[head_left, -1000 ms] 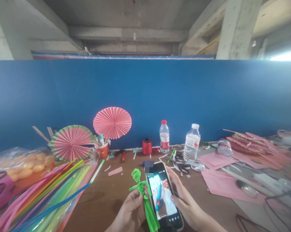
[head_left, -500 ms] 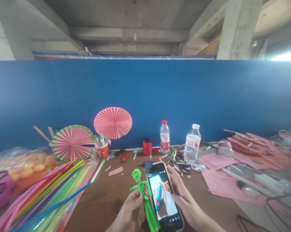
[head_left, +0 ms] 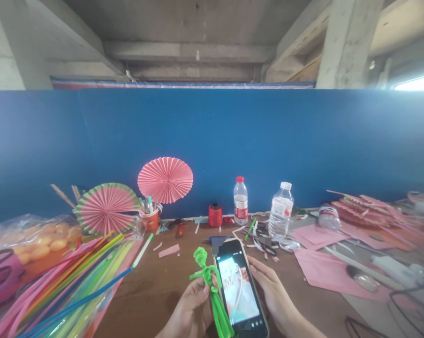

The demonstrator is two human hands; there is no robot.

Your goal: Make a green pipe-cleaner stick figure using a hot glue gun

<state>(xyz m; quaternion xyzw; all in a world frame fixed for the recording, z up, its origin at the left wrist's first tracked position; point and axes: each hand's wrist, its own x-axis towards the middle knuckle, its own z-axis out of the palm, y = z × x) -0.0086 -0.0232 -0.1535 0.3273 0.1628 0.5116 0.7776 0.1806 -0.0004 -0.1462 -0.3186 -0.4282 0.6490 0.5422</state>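
A small green figure of fuzzy pipe cleaners [head_left: 208, 277] is pinched between the thumb and fingers of my left hand [head_left: 193, 305], its round head upward and its long strands hanging down. Right beside it, a phone [head_left: 240, 291] with a lit screen stands tilted, showing a picture of white strips on a pale surface. My right hand [head_left: 275, 295] is closed around the phone's right edge. Some fingers of my left hand are hidden behind the green figure and the phone.
Colourful pipe cleaners [head_left: 78, 291] lie at the left, near pleated paper fans [head_left: 106, 209] and a cup of pens [head_left: 150, 219]. Two bottles [head_left: 240, 206] and a red spool [head_left: 215, 215] stand behind the phone. Pink paper [head_left: 331, 272] and cables lie at the right.
The picture on the phone screen has changed from a blue object to white strips. My right thumb has moved from over the screen to the phone's edge.
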